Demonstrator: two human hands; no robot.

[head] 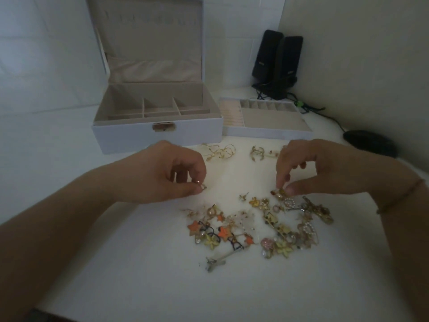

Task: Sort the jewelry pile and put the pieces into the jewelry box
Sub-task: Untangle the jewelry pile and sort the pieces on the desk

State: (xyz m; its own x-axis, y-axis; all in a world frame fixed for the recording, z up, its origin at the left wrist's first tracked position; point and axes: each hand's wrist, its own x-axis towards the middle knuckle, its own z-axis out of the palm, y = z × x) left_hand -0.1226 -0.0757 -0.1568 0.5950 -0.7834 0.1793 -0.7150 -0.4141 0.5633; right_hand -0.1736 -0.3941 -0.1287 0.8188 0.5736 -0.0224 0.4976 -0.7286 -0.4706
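The person's left hand [171, 173] hovers just above the white counter [139, 275], its grip clamped on a small gold ring [201, 185] pinched between thumb and forefinger. The right hand [325, 168] reaches down to the far right fringe of the jewelry pile [255, 226], thumb and fingers pinched together on a small gold piece [279, 192] that sits at the pile's edge; whether it is lifted clear of the counter I cannot tell. A thin bracelet [399, 198] circles the right wrist.

The pile spreads across the middle of the counter, nearer the front edge than the hands: orange stars, yellow flowers, pearl loops and gold bits tangled together. Beyond the hands, toward the back, lie two small separate groups, some gold hoops [220, 152] and, to their right, a gold charm [257, 153].

The jewelry box [157, 133] stands at the back left of the counter, lid upright, its beige compartments showing. Just beside its right wall rests a removable tray [267, 132] with ring rolls and small slots. In the back right corner stand two dark speakers [278, 63] with trailing cables, and a dark mouse [369, 142] lies near the right edge.
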